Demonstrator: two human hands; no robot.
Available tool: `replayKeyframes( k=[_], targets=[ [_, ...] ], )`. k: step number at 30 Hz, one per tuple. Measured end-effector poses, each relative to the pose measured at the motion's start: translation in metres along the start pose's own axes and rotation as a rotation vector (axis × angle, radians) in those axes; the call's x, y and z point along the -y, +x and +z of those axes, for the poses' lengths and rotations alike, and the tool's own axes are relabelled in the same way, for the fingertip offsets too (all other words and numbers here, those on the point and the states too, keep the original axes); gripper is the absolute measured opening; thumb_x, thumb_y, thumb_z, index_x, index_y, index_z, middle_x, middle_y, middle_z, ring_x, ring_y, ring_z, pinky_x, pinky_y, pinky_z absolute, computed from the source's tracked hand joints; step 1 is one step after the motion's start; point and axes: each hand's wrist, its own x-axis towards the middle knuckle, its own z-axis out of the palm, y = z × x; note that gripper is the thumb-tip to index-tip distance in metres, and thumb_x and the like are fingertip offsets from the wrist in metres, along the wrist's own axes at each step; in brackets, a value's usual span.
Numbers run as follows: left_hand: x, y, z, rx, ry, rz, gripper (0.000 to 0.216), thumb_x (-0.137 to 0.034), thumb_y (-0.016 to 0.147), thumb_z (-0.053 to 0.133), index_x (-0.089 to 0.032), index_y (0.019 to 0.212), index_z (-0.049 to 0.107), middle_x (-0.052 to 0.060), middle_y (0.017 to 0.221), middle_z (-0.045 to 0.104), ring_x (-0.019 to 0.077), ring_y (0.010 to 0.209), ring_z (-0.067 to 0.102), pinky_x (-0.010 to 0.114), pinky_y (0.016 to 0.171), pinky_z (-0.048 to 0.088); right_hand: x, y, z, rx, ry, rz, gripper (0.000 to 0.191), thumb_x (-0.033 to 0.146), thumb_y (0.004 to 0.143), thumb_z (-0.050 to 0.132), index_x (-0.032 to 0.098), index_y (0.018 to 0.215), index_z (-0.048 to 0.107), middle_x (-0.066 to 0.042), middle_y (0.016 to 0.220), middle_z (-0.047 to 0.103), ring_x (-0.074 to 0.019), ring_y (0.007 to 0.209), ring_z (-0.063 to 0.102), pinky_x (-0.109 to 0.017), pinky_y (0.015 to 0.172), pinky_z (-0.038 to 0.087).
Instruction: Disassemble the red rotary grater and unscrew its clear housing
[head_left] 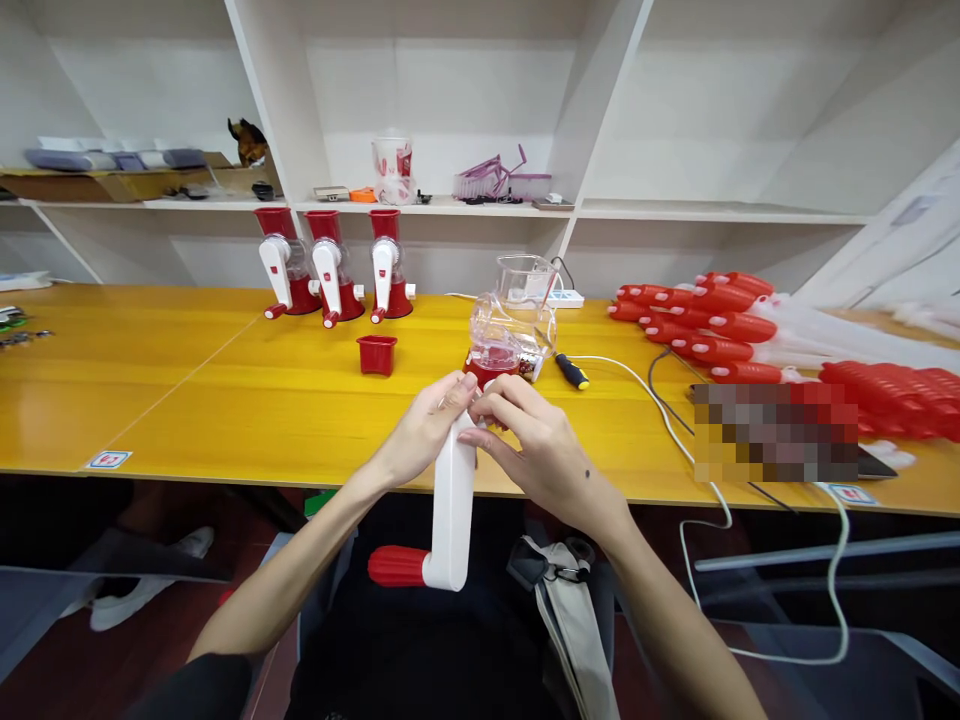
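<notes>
A white crank handle [453,505] with a red grip [397,566] hangs down past the table's front edge. My left hand [433,425] is closed around its upper end, thumb on top. Against that same end, the bent fingers of my right hand [529,435] press together; anything small between them is hidden. Just beyond my hands stands a clear plastic grater body [510,310] on a red base [491,365], partly covered by my fingers. A red hopper or pusher cup [376,355] sits to the left of it.
Three assembled red-and-white rotary graters [326,265] stand at the back left. A screwdriver [572,372] lies right of the clear body, near a white cable [637,375]. Several red-gripped handles [720,325] are piled at right. Behind is a white shelf unit [720,210].
</notes>
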Motion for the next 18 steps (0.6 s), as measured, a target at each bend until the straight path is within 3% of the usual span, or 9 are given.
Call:
replayKeyframes(
  k=[4,9,18],
  targets=[
    [0.002,-0.002,0.003,-0.01,-0.126,-0.124,0.053,-0.073,0.087,0.053,-0.02,0.09,0.048,-0.005,0.066,0.054,0.0137,0.044,0.061,0.025,0.041,0.049,0.002,0.001,0.009,-0.056,-0.082,-0.03,0.015,0.024,0.093,0.057,0.014,0.082,0.056,-0.003,0.083,0.059,-0.0095,0.08,0.05,-0.023,0.075,0.043],
    [0.004,-0.002,0.009,-0.175,-0.117,0.002,0.051,-0.07,0.088,0.056,-0.02,0.083,0.045,-0.006,0.062,0.049,0.0084,0.04,0.053,0.021,0.038,0.046,0.009,-0.002,0.013,-0.099,-0.196,-0.027,0.017,0.024,0.093,0.058,0.015,0.08,0.052,-0.003,0.079,0.055,-0.011,0.077,0.046,-0.024,0.073,0.036],
    [-0.002,-0.005,0.01,-0.074,-0.058,-0.005,0.047,-0.064,0.09,0.055,-0.02,0.079,0.046,-0.004,0.065,0.051,0.0094,0.044,0.052,0.023,0.039,0.043,0.013,0.0,-0.003,-0.01,-0.276,-0.15,0.018,0.03,0.093,0.059,0.016,0.082,0.052,-0.002,0.079,0.056,-0.0118,0.076,0.041,-0.026,0.074,0.03]
  ],
)
